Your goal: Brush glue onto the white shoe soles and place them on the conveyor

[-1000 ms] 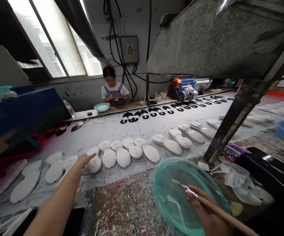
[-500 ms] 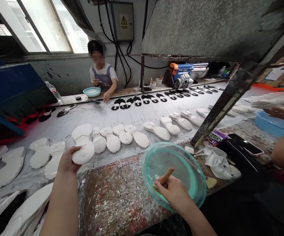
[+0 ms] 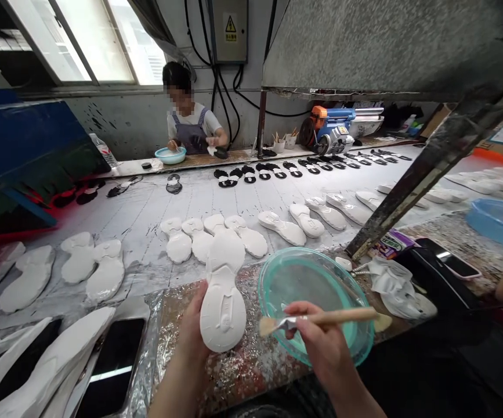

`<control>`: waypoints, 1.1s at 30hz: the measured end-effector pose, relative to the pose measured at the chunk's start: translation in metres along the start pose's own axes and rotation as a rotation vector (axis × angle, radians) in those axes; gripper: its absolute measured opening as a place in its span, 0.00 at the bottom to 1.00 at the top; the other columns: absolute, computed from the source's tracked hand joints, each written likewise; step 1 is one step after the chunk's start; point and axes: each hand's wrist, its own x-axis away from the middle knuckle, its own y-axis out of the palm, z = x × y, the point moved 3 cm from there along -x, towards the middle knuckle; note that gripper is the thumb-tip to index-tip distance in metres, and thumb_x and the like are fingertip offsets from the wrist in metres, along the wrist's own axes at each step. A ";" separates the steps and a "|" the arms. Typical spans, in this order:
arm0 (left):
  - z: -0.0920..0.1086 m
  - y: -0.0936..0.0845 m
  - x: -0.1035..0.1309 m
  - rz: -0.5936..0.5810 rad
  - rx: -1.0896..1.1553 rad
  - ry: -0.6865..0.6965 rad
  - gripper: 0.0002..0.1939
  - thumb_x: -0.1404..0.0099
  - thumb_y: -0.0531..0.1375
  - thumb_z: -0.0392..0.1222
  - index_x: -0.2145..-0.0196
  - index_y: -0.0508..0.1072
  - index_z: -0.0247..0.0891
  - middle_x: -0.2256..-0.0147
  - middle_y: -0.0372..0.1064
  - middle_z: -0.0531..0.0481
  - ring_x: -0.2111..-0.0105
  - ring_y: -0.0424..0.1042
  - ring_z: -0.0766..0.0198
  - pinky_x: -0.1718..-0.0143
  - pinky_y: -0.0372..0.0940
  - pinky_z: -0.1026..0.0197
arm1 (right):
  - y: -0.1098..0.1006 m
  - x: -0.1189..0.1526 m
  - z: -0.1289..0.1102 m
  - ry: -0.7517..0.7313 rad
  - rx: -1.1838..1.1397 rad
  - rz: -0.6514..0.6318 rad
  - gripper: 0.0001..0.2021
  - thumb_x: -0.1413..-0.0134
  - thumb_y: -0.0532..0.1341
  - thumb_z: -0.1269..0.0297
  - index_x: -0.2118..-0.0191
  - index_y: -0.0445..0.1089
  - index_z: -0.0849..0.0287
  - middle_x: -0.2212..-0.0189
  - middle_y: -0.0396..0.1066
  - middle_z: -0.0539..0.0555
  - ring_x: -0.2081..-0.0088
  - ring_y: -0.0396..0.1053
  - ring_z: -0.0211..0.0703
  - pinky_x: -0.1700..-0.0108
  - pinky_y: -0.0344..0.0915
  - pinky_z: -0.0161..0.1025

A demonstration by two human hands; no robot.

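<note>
Upright in my left hand [image 3: 194, 325] is a white shoe sole [image 3: 224, 290], its heel end down and a recessed slot facing me. My fingers grip its left edge. My right hand [image 3: 323, 337] is closed round a brush [image 3: 338, 315] with a wooden handle; its pale bristles point left toward the sole, a short gap apart. Beneath the brush stands a teal-rimmed basin [image 3: 272, 261] covered in clear plastic. Beyond my hands, several white soles [image 3: 246, 237] lie in a row on the white belt [image 3: 147, 203].
A slanted metal post [image 3: 401, 186] rises right of the basin. Phones lie at lower left [image 3: 114, 366] and right [image 3: 447, 258]. Across the belt a co-worker [image 3: 190, 125] sits by a light-blue bowl [image 3: 170, 155], near several black-and-white soles [image 3: 292, 169]. More white soles [image 3: 60, 366] are stacked at lower left.
My left hand has brought the sole from over the row toward me and right. My right hand has lifted the brush out of the basin and turned its bristles left.
</note>
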 end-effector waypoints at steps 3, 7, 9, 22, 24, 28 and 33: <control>-0.002 0.012 0.009 -0.050 0.012 0.008 0.17 0.31 0.54 0.46 0.60 0.78 0.31 0.72 0.78 0.43 0.65 0.79 0.52 0.59 0.73 0.56 | 0.020 0.013 -0.019 -0.337 0.001 -0.081 0.06 0.43 0.63 0.65 0.60 0.75 0.55 0.70 0.72 0.51 0.68 0.69 0.42 0.63 0.67 0.36; -0.001 0.016 0.020 -0.073 -0.018 0.040 0.14 0.38 0.62 0.48 0.68 0.79 0.33 0.76 0.76 0.46 0.67 0.78 0.53 0.61 0.72 0.56 | 0.034 0.011 -0.035 -0.535 0.089 -0.166 0.10 0.47 0.63 0.75 0.61 0.74 0.53 0.72 0.71 0.48 0.68 0.66 0.39 0.64 0.66 0.34; 0.000 0.016 0.025 -0.102 -0.063 0.055 0.12 0.42 0.66 0.47 0.72 0.77 0.34 0.78 0.74 0.48 0.68 0.77 0.53 0.61 0.72 0.56 | 0.033 0.000 -0.039 -0.544 0.100 -0.157 0.10 0.49 0.62 0.75 0.63 0.73 0.54 0.72 0.70 0.48 0.68 0.66 0.39 0.64 0.66 0.34; 0.006 0.018 0.032 -0.114 0.058 -0.028 0.22 0.31 0.53 0.50 0.56 0.79 0.30 0.69 0.79 0.39 0.64 0.79 0.49 0.59 0.72 0.52 | 0.023 -0.011 -0.050 -0.569 0.188 -0.044 0.06 0.48 0.63 0.72 0.67 0.75 0.54 0.72 0.66 0.48 0.68 0.66 0.38 0.65 0.67 0.32; 0.007 0.020 0.033 -0.078 0.088 -0.010 0.23 0.30 0.50 0.48 0.54 0.79 0.30 0.69 0.79 0.39 0.64 0.79 0.49 0.59 0.72 0.52 | 0.024 -0.008 -0.051 -0.599 0.200 -0.012 0.06 0.48 0.63 0.72 0.67 0.75 0.54 0.72 0.66 0.49 0.69 0.66 0.38 0.66 0.67 0.32; 0.010 0.022 0.036 -0.075 0.104 0.039 0.24 0.30 0.51 0.50 0.56 0.79 0.27 0.68 0.79 0.36 0.62 0.79 0.47 0.58 0.73 0.52 | 0.031 -0.003 -0.055 -0.704 0.187 -0.053 0.06 0.47 0.62 0.73 0.64 0.73 0.56 0.75 0.68 0.49 0.71 0.66 0.39 0.68 0.67 0.34; 0.013 0.020 0.036 -0.023 0.104 0.153 0.23 0.32 0.53 0.49 0.59 0.80 0.28 0.69 0.79 0.37 0.61 0.78 0.48 0.58 0.73 0.52 | 0.039 0.002 -0.059 -0.848 0.193 0.003 0.11 0.45 0.58 0.77 0.60 0.72 0.57 0.76 0.69 0.49 0.76 0.65 0.36 0.74 0.65 0.32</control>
